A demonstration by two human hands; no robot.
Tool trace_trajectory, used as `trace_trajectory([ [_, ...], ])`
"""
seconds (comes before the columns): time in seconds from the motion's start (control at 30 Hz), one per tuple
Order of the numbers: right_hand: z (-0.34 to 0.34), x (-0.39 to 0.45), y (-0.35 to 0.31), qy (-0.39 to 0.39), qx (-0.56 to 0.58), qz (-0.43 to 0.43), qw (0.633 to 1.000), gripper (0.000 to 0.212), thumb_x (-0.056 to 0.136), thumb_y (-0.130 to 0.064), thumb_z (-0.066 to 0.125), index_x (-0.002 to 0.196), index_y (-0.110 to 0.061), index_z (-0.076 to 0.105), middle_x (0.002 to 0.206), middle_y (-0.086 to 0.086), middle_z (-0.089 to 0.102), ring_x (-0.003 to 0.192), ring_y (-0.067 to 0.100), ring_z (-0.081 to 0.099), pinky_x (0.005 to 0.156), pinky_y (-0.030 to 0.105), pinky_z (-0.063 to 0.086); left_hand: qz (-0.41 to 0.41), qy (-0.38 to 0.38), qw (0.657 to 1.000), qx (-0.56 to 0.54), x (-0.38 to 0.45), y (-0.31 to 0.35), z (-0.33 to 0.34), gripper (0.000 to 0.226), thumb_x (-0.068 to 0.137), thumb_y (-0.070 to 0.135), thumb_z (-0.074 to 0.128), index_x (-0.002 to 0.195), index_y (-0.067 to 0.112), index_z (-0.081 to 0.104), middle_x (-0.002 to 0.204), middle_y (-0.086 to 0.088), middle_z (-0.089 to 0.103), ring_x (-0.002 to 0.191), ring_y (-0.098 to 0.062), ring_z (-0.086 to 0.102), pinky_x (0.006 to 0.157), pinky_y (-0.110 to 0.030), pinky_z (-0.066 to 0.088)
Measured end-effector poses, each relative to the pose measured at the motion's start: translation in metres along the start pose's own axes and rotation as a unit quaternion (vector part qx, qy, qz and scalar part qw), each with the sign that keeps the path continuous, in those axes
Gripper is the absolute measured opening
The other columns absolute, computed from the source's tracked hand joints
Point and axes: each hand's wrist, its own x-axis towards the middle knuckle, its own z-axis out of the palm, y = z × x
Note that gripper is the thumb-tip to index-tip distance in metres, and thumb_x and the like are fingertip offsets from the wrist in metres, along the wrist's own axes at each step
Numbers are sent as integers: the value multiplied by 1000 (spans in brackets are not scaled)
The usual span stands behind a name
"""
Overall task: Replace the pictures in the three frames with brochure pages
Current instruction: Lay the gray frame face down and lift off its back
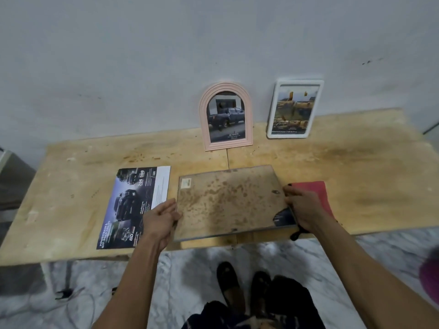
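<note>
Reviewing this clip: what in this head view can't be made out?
- Front of the face-down frame: turned to the table; only a dark corner of a page shows.
- Red cloth: partly behind the right hand.
- Small print on the loose brochure page: too small.
- Purple thing: cut off by the right edge.

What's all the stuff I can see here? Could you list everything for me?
arched frame: one, pink, leaning on the wall, holds a truck picture
rectangular frame: one, white, leaning on the wall to the right
frame back: one, stained brown, face down at the table's front edge
brochure page: one, dark truck print, flat, left of the frame back
cloth: one, red, behind the right hand
table: one, pale wood
left hand: on the frame back's left edge
right hand: gripping its right edge
</note>
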Motion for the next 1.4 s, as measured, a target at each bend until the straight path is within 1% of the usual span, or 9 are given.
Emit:
trace_trajectory([
  [0.17,10,10,24,21,-130,-23,991,18,88,-11,70,106,-8,70,97,8,71,85,27,70,78,43,60,12,33,991,129,15,-12,17,48,80,-21,66,123,0,64,108,-13,69,74,-20,64,57,-26,55],
  [0.3,17,23,34,16,-128,-34,991,16,91,-19,68,106,-17,69,97,1,71,84,18,68,73,34,59,44,33,978,202,26,-27,35,72,65,-3,89,129,7,59,121,-8,65,97,-21,66,68,-22,56],
  [0.43,17,38,41,31,-168,-52,984,24,92,-14,63,116,-13,67,100,-2,66,91,21,65,87,46,56,60,45,956,284,37,-41,48,88,59,10,95,137,8,54,125,-5,63,119,-23,58,90,-27,47],
  [0.6,18,45,48,37,-216,-87,972,29,94,-5,56,123,0,60,104,7,62,95,23,59,80,33,48,79,58,937,337,37,-56,60,84,66,6,92,139,9,51,116,-3,61,99,-15,54,63,-9,48],
  [0.7,18,43,50,58,-250,-94,962,25,93,0,53,115,8,61,103,20,66,96,36,61,77,26,47,102,62,913,390,35,-60,66,79,71,10,89,140,8,50,127,-7,59,108,-18,54,64,-8,39],
  [0.77,18,42,52,66,-256,-93,960,19,91,2,54,104,14,62,96,28,66,82,40,60,62,16,44,123,55,896,424,35,-63,68,83,69,15,91,140,6,49,133,-9,58,121,-22,54,78,-16,37],
  [0.87,20,45,61,94,-274,-106,951,18,86,-9,58,84,9,59,78,20,59,70,32,56,59,34,45,185,26,851,491,37,-68,69,93,67,31,92,142,5,44,139,-14,45,128,-34,43,95,-35,40],
  [1.07,31,34,76,151,-244,-37,957,35,94,-25,54,122,-6,52,115,12,56,102,30,57,87,40,48,232,-66,728,642,44,-77,79,111,67,62,81,154,22,26,161,-20,13,149,-39,11,117,-53,26],
  [1.4,43,49,68,235,-52,86,967,29,79,-19,63,105,-7,59,103,10,65,87,28,63,74,38,57,186,-73,702,684,57,-73,88,118,63,63,83,156,30,18,162,-16,7,148,-39,4,114,-61,27],
])
